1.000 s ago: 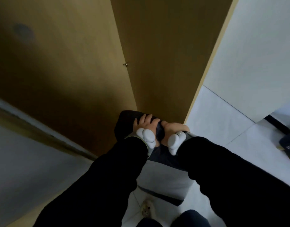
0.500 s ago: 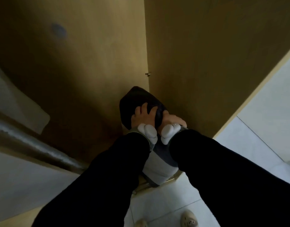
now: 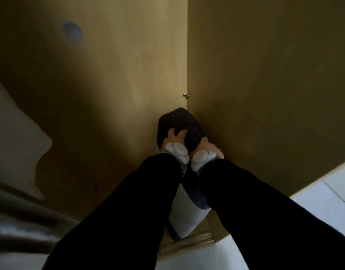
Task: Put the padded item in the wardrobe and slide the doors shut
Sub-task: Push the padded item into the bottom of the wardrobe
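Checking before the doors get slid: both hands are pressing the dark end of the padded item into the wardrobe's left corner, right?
Not the left corner. The head view shows the left hand and right hand pressing the padded item into the right back corner of the wardrobe, just below the small metal peg.

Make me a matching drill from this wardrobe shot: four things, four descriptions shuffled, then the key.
Things:
1. padded item
2. left hand
3. metal pin
4. door track

Descriptions:
A. on the floor at the opening
B. dark top, pale grey lower part
C. in the back corner, above the item
D. pressing the item's dark top

Pairs: 1-B, 2-D, 3-C, 4-A
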